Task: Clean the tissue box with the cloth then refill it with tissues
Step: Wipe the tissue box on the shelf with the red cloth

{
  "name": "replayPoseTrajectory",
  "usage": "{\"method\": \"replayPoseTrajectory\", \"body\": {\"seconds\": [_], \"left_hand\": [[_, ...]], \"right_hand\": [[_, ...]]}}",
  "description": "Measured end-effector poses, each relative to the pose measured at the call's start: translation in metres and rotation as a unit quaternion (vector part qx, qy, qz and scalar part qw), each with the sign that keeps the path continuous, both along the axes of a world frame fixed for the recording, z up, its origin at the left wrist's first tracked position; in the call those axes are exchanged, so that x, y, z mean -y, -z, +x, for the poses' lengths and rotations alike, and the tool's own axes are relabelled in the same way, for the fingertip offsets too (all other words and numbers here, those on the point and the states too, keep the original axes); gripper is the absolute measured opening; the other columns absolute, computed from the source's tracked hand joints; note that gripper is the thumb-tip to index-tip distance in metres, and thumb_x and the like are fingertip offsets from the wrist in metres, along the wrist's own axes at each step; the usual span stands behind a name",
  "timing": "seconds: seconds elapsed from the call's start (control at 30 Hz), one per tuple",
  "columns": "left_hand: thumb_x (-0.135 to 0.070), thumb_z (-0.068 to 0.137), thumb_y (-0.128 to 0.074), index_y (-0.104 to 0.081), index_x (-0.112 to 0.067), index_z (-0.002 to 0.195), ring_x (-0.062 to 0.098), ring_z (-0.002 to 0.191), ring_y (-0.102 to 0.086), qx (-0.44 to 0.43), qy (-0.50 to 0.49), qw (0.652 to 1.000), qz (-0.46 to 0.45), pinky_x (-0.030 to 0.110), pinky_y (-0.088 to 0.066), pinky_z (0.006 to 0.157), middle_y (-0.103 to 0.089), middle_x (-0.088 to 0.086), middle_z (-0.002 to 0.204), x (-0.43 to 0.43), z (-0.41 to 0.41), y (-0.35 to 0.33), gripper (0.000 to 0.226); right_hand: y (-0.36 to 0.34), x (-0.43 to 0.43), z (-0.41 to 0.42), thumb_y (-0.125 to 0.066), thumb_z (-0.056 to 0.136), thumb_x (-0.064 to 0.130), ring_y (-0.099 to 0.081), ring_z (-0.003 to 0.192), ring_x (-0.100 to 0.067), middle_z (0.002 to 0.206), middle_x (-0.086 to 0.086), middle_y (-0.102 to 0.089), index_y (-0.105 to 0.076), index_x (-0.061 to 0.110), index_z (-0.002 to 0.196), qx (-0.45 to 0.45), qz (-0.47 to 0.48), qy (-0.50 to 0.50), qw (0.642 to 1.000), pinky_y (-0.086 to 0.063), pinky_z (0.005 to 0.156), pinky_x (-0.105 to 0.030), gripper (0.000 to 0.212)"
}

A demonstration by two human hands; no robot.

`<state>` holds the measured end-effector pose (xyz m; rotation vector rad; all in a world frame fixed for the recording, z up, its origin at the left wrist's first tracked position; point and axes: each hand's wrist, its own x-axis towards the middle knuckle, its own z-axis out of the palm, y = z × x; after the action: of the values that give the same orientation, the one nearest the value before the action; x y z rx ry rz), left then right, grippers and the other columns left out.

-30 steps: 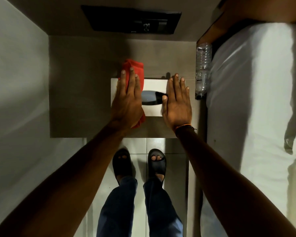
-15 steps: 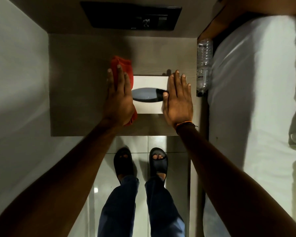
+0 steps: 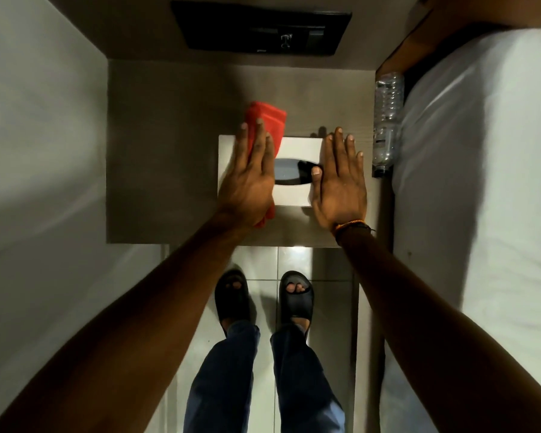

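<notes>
1. Tissue box (image 3: 297,145): a flat white rectangular box with a smooth, hard-looking top and a dark oval slot (image 3: 289,173) in its middle. It sits on the grey, faintly grained table (image 3: 163,157), toward the right half, and I see no tissue poking from the slot.
2. My left hand (image 3: 250,182) lies flat, fingers straight and together, pressing a red cloth (image 3: 267,118) onto the left part of the box top. It is not curled round anything; it just pins the cloth under the palm.
3. That cloth is soft and folded, with a ribbed edge; one end sticks out past my fingertips onto the table beyond the box, and a small corner shows below my wrist.
4. My right hand (image 3: 339,185) is flat too, fingers spread a little, resting on the right end of the box with the thumb at the rim of the slot. It grasps nothing. A thin orange and dark thread band (image 3: 352,225) circles the wrist.
5. A clear, ridged plastic bottle (image 3: 386,120) lies at the table's right edge, against a white bed sheet (image 3: 481,182).
</notes>
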<state>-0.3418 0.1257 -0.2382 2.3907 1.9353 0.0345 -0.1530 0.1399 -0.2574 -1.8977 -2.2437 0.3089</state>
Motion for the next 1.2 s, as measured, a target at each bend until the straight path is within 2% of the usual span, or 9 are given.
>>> {"method": "replayPoseTrajectory", "body": {"seconds": [0.1, 0.23, 0.33, 0.53, 0.6, 0.7, 0.93, 1.07, 1.2], "left_hand": [[-0.013, 0.105, -0.019, -0.025, 0.007, 0.153, 0.05, 0.146, -0.026, -0.012, -0.005, 1.0, 0.028, 0.051, -0.035, 0.117, -0.025, 0.03, 0.16, 0.006, -0.023, -0.003, 0.052], [-0.001, 0.103, -0.033, -0.02, 0.007, 0.154, 0.051, 0.149, -0.015, 0.047, -0.067, 0.997, 0.0, 0.051, -0.025, 0.122, -0.014, 0.029, 0.163, 0.006, -0.035, 0.003, 0.053], [-0.002, 0.102, -0.025, -0.02, 0.007, 0.155, 0.049, 0.15, -0.013, 0.079, -0.077, 0.994, -0.009, 0.055, -0.023, 0.122, -0.012, 0.028, 0.164, 0.005, -0.03, 0.006, 0.053], [-0.014, 0.093, -0.025, -0.027, 0.009, 0.151, 0.056, 0.145, -0.021, 0.165, -0.008, 0.986, 0.024, 0.064, -0.026, 0.117, -0.026, 0.034, 0.158, 0.0, 0.018, 0.002, 0.063], [-0.027, 0.093, -0.021, -0.017, 0.006, 0.155, 0.053, 0.148, -0.016, 0.133, 0.018, 0.991, 0.0, 0.062, -0.023, 0.119, -0.018, 0.031, 0.161, 0.001, 0.036, 0.003, 0.071], [-0.02, 0.106, -0.022, -0.017, 0.006, 0.155, 0.05, 0.147, -0.024, 0.048, 0.057, 0.997, 0.016, 0.055, -0.032, 0.117, -0.023, 0.03, 0.161, 0.001, 0.043, 0.012, 0.056], [-0.006, 0.107, -0.007, -0.031, 0.01, 0.15, 0.054, 0.145, -0.025, 0.086, -0.008, 0.996, 0.007, 0.059, -0.03, 0.118, -0.027, 0.033, 0.158, 0.009, -0.021, 0.001, 0.052], [-0.006, 0.102, -0.044, -0.024, 0.009, 0.153, 0.052, 0.149, -0.015, 0.079, -0.052, 0.996, -0.007, 0.051, -0.018, 0.123, -0.016, 0.03, 0.162, 0.012, -0.037, -0.003, 0.057], [-0.003, 0.103, -0.04, -0.017, 0.004, 0.157, 0.047, 0.152, -0.005, 0.055, -0.078, 0.995, -0.026, 0.047, -0.014, 0.125, -0.005, 0.025, 0.166, 0.01, -0.036, -0.004, 0.059]], "right_hand": [[-0.001, 0.0, 0.0, -0.026, 0.106, 0.031, -0.015, 0.156, -0.035, 0.167, -0.017, -0.021, -0.026, 0.005, 0.158, 0.006, -0.007, 0.002, 1.0, -0.019, 0.126, -0.052, 0.059], [0.0, 0.0, 0.0, -0.022, 0.106, 0.034, -0.015, 0.156, -0.035, 0.167, -0.017, -0.02, -0.024, 0.005, 0.159, 0.008, -0.014, 0.002, 1.0, -0.018, 0.126, -0.053, 0.061], [0.001, 0.0, -0.001, -0.023, 0.106, 0.034, -0.014, 0.156, -0.035, 0.167, -0.017, -0.02, -0.024, 0.005, 0.159, 0.007, -0.013, 0.003, 1.0, -0.018, 0.126, -0.053, 0.06], [0.003, 0.0, -0.003, -0.03, 0.106, 0.03, -0.016, 0.155, -0.035, 0.166, -0.018, -0.022, -0.027, 0.004, 0.158, 0.01, 0.0, 0.004, 1.0, -0.018, 0.126, -0.051, 0.058], [0.003, -0.001, -0.002, -0.031, 0.106, 0.03, -0.017, 0.155, -0.036, 0.166, -0.018, -0.022, -0.027, 0.004, 0.158, 0.01, -0.003, 0.003, 1.0, -0.019, 0.126, -0.052, 0.058], [0.002, -0.001, -0.001, -0.032, 0.106, 0.029, -0.015, 0.156, -0.036, 0.167, -0.018, -0.021, -0.026, 0.004, 0.158, 0.011, -0.004, 0.0, 1.0, -0.018, 0.126, -0.052, 0.058], [0.001, -0.001, -0.001, -0.029, 0.106, 0.031, -0.015, 0.156, -0.034, 0.167, -0.016, -0.021, -0.025, 0.005, 0.158, 0.008, -0.008, 0.005, 1.0, -0.018, 0.126, -0.051, 0.059], [0.001, -0.001, -0.001, -0.024, 0.106, 0.034, -0.014, 0.156, -0.035, 0.167, -0.016, -0.02, -0.024, 0.005, 0.159, 0.011, -0.012, 0.002, 1.0, -0.017, 0.126, -0.051, 0.06], [0.002, -0.001, 0.0, -0.023, 0.106, 0.035, -0.014, 0.156, -0.035, 0.167, -0.016, -0.02, -0.023, 0.006, 0.159, 0.008, -0.011, 0.001, 1.0, -0.017, 0.126, -0.051, 0.061]]}}
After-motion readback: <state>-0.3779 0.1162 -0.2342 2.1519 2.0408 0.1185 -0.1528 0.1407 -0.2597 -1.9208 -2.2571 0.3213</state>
